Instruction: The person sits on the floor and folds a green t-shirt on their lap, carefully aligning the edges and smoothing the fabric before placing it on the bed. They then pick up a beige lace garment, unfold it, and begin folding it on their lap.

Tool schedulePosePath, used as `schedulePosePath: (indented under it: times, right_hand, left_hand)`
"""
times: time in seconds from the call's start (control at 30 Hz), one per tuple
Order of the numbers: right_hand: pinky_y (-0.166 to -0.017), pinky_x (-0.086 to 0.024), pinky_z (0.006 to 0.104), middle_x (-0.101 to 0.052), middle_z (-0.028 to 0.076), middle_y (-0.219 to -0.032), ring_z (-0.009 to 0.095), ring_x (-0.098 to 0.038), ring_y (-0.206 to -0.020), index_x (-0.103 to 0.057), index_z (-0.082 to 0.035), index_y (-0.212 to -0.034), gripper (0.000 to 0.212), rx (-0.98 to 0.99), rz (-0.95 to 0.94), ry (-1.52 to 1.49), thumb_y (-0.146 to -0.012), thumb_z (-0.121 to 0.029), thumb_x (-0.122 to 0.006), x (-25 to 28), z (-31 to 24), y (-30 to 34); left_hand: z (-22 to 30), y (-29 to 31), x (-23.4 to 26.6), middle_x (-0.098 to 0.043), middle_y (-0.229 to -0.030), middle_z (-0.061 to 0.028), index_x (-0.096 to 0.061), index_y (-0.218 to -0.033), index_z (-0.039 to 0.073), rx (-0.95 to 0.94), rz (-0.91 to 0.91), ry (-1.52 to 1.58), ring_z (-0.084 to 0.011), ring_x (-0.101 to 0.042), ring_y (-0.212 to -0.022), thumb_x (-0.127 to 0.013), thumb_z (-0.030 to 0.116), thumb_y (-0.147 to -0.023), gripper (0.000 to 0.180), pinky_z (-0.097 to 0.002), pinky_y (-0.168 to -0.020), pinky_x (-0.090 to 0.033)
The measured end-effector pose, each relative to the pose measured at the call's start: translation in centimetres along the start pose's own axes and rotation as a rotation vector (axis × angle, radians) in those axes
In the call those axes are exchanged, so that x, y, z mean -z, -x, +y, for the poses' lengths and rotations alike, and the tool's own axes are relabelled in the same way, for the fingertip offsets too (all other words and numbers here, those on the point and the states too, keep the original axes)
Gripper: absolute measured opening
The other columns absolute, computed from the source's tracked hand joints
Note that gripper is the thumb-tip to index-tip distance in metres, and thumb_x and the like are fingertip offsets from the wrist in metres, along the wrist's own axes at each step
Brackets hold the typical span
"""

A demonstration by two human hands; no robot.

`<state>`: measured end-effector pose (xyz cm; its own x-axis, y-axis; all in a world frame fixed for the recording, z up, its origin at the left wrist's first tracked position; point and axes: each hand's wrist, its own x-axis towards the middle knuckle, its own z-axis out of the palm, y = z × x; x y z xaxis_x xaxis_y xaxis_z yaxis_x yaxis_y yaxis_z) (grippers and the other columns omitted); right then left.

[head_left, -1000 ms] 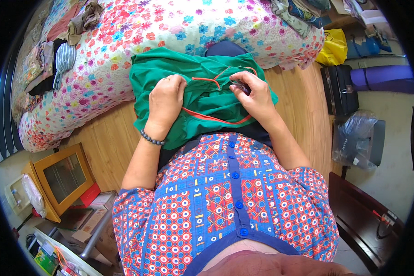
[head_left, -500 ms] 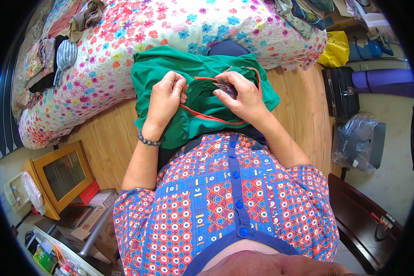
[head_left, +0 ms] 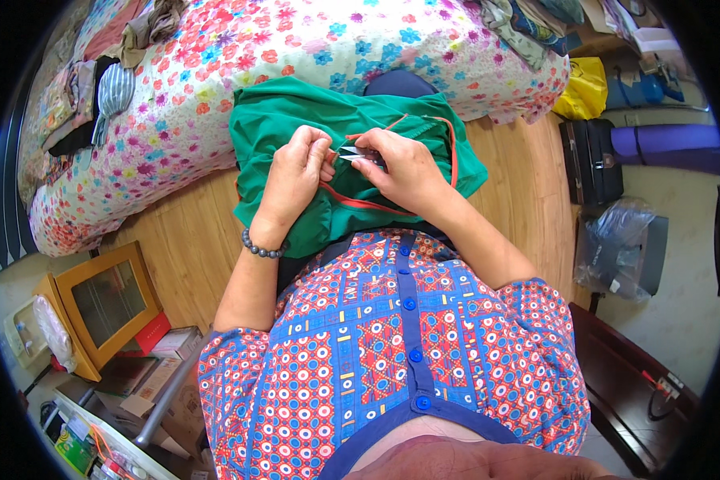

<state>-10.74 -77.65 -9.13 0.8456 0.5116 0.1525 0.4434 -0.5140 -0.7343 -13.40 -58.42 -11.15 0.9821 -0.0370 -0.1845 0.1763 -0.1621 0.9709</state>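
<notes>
Green fabric (head_left: pixel 268 120), edged with an orange-red trim (head_left: pixel 356 200), is spread over my lap. My left hand (head_left: pixel 294 170) is closed in a pinch at the fabric's edge, and its fingertips partly hide what they grip. Facing it, my right hand (head_left: pixel 404 164) is closed around small thread snips (head_left: pixel 351 153). The two pointed blades are spread apart, their tips close to the left fingertips. The handles are mostly hidden in my palm. A piece of the trim runs beside the right fingers.
Ahead stands a bed with a flowered cover (head_left: pixel 296 48), folded clothes (head_left: pixel 116 92) on its left. A black case (head_left: pixel 592 160) and a purple roll (head_left: pixel 664 148) are at right. A wooden cabinet (head_left: pixel 108 304) stands at left on the wood floor (head_left: pixel 184 232).
My right hand has moved left toward my left hand. The snips' blades now show clearly, spread apart near the left fingertips.
</notes>
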Motion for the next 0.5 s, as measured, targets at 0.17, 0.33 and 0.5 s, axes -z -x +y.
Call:
schedulePosePath:
  times: [0.17, 0.33, 0.5]
  right_hand:
    - [-0.067, -0.053, 0.0349, -0.067, 0.014, -0.09, 0.027, -0.067, -0.079, -0.061, -0.002, -0.103, 0.025, -0.047, -0.022, 0.044, -0.083, -0.014, -0.071, 0.3, 0.04, 0.24]
    - [-0.067, -0.052, 0.0372, -0.066, 0.014, -0.088, 0.029, -0.067, -0.079, -0.06, -0.003, -0.1, 0.024, -0.039, -0.019, 0.052, -0.082, -0.014, -0.071, 0.4, -0.16, 0.14]
    - [-0.066, -0.051, 0.0423, -0.066, 0.016, -0.087, 0.033, -0.065, -0.078, -0.057, -0.002, -0.095, 0.022, -0.021, -0.035, 0.053, -0.082, -0.015, -0.07, -0.01, -0.16, -0.18]
  left_hand:
    - [-0.07, 0.08, 0.03, -0.063, -0.078, -0.0028, -0.056, -0.099, 0.0, -0.013, -0.037, -0.052, -0.0078, -0.061, -0.065, -0.056, 0.012, -0.098, 0.012, -0.0221, -0.058, -0.052]
    - [-0.01, 0.04, -0.08, -0.062, -0.076, -0.0024, -0.056, -0.095, 0.001, -0.028, -0.022, -0.076, -0.0081, -0.062, -0.066, -0.054, 0.01, -0.098, 0.01, -0.0224, -0.058, -0.052]
    - [-0.33, 0.01, -0.16, -0.061, -0.073, -0.0037, -0.053, -0.091, 0.001, -0.061, -0.021, -0.104, -0.01, -0.062, -0.064, -0.051, 0.009, -0.099, 0.012, -0.0237, -0.057, -0.052]
